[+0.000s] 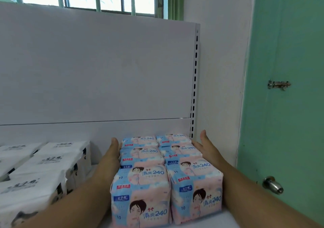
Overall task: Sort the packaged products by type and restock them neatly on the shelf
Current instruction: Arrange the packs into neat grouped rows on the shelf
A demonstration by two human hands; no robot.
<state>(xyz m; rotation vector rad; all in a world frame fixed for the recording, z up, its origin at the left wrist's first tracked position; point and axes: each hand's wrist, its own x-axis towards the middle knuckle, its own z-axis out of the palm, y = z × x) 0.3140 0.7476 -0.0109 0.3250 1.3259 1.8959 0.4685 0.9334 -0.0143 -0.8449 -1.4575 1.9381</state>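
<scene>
Nearest the camera, pink-and-blue packs (166, 178) stand two abreast, three deep on the shelf (229, 219). Left hand (112, 150) and right hand (204, 145), fingers straight, press flat against the block's sides: squaring the rows, probably. Next, nudge them back. White packs (43, 171) sit left across a gap; back panel (98, 70) bounds behind.

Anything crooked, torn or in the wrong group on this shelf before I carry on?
Nothing stands out. The pink-and-blue printed packs sit in two straight rows between the left hand and right hand; the white packs stand apart to their left.
</scene>
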